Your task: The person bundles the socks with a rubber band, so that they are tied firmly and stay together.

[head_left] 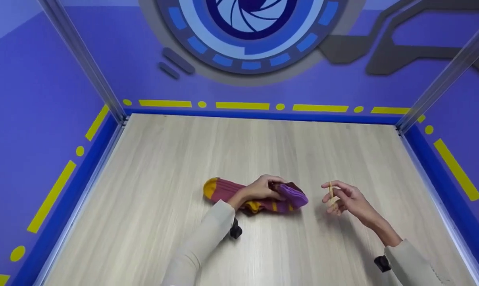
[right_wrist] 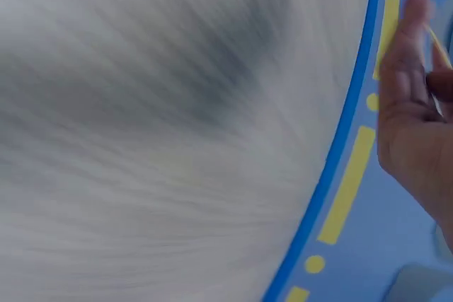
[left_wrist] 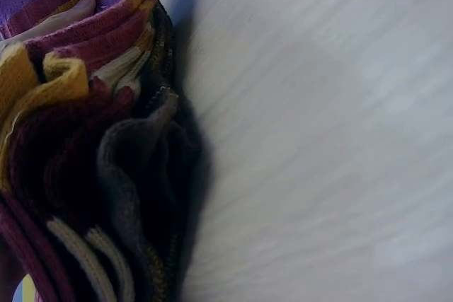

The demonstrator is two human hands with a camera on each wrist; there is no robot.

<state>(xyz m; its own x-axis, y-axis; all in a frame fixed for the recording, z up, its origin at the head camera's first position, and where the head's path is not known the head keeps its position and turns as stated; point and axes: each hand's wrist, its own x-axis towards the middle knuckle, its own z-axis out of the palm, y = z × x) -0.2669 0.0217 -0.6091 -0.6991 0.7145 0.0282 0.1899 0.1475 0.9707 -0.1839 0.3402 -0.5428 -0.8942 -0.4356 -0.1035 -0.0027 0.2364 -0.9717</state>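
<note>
A bundle of several knitted socks (head_left: 228, 188) lies sideways on the table, maroon with a mustard toe at its left end and purple cuffs (head_left: 294, 197) at its right. My left hand (head_left: 260, 188) grips it near the cuffs, fingers over the far side. In the left wrist view, folded sock layers (left_wrist: 71, 125) in maroon, mustard, grey and cream stack together, with one finger (left_wrist: 67, 18) along the cuffs. To the right of the bundle, my right hand (head_left: 352, 201) is raised, a thin yellow rubber band (head_left: 331, 191) stretched between its bent fingers and thumb.
The pale wooden table (head_left: 176, 147) is bounded by a blue back wall (head_left: 116, 51) and side walls with yellow dashes. Metal posts (head_left: 82, 55) stand at the back corners. A black wrist device (head_left: 235, 229) sits at the left sleeve.
</note>
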